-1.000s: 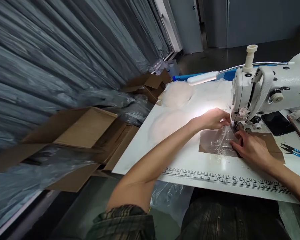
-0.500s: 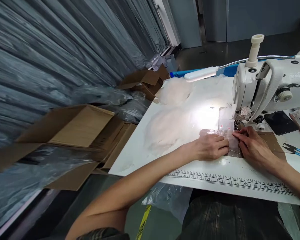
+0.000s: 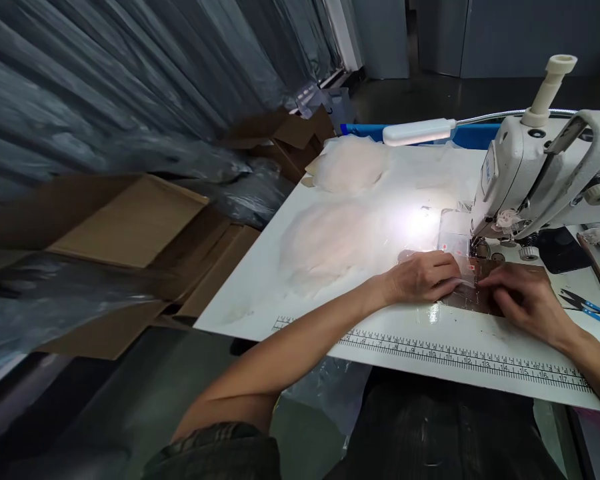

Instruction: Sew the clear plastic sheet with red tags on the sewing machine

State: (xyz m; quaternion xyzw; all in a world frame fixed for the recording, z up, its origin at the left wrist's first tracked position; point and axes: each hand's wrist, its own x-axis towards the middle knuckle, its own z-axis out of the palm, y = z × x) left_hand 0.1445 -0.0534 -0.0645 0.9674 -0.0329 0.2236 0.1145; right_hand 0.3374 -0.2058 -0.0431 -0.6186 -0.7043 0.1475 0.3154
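On the sewing machine bed, beside the needle area, lies a thin, sheer pale fabric (image 3: pixel 465 280) with small red marks. My left hand (image 3: pixel 425 277) has its fingers closed on the near edge of this fabric, left of the presser foot. Just right of it, my right hand (image 3: pixel 527 303) reaches over the brown plate with its index finger stretched to the fabric's edge and its thumb apart. The white sewing machine (image 3: pixel 510 177) stands above both hands. Its needle is too small to make out clearly.
Two piles of sheer pale fabric (image 3: pixel 325 240) lie on the white table (image 3: pixel 240 310). A lit lamp (image 3: pixel 420 132) shines from behind. Blue thread snips (image 3: pixel 593 308) and a black flat object (image 3: pixel 563 250) lie at right. Open cardboard boxes (image 3: pixel 130 220) stand left of the table.
The view has shifted, with the machine now farther right. My right hand has drawn back to the right from the fabric, uncovering more of the brown plate. The left hand stays on the fabric.
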